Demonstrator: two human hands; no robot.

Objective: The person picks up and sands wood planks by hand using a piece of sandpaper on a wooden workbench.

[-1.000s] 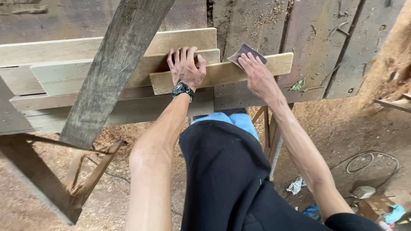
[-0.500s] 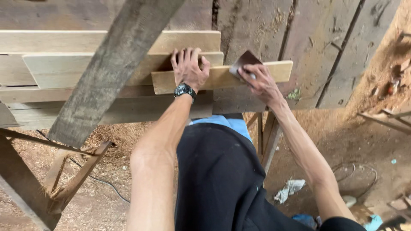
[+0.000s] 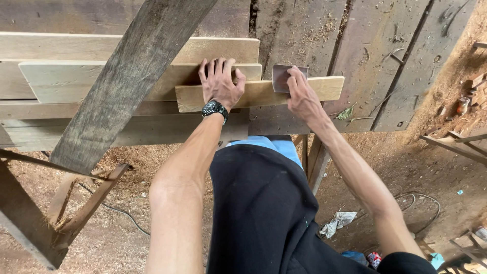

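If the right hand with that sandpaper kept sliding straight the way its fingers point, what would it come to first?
The right hand points away from the person, across the light plank. Past the sandpaper and the plank's far edge, it would probably meet the dark weathered workbench boards; nothing else appears to lie in that line.

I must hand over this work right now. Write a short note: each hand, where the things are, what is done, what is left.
Left hand: flat on the plank, pressing it down.
Right hand: grip on the sandpaper, held against the plank.
The plank lies atop a stack of boards on the workbench.
Done: cannot tell how much is sanded.
Left: probably continue sanding the plank.
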